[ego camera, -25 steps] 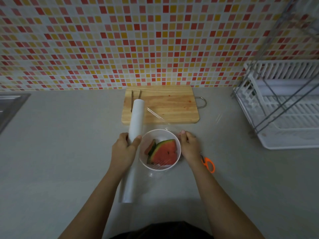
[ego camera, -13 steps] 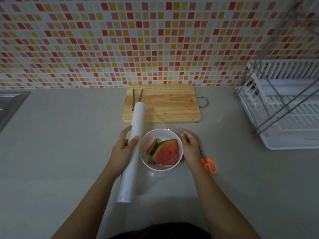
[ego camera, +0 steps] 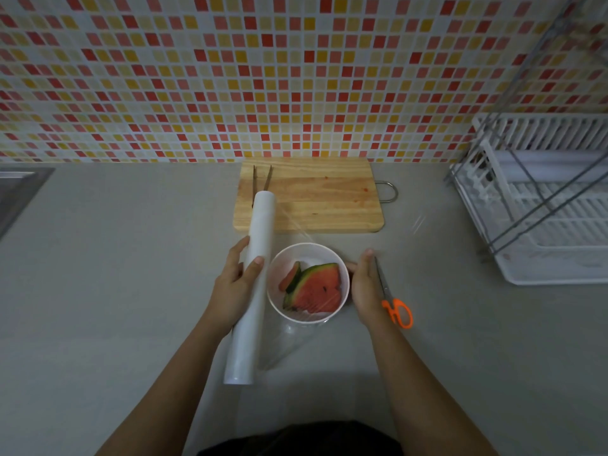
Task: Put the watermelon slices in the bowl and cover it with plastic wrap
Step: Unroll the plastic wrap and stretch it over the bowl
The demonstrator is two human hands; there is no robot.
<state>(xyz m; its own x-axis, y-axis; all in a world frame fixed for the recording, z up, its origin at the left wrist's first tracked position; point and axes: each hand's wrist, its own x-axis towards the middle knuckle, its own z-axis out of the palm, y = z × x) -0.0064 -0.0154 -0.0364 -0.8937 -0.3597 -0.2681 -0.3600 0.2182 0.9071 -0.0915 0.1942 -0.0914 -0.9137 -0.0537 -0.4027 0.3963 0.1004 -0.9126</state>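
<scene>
The desk (ego camera: pixel 131 291) carries everything. A dish rack (ego camera: pixel 543 225) stands far off to the right, and a cutting board (ego camera: pixel 322 199) lies at the back against the tiled wall. The roll of plastic wrap (ego camera: pixel 244 347) lies with its long axis running away from me, far end over the board's left corner, just left of the bowl (ego camera: pixel 312 253). My left hand (ego camera: pixel 235 287) grips the roll at mid-length, with the fingers curled round it.

Clear film (ego camera: pixel 297 343) runs from the roll across the bowl, which sits directly between my hands. The watermelon slices (ego camera: pixel 320 289) are already inside it, under the film. My right hand (ego camera: pixel 365 291) lies with fingers straight along the bowl's right side, thumb at the rim, holding nothing.

The scissors (ego camera: pixel 390 307) touch that hand's outer edge with their blades pointing away. I judge the right hand is nearer for cutting. Tongs (ego camera: pixel 267 178) on the board are out of the way.
</scene>
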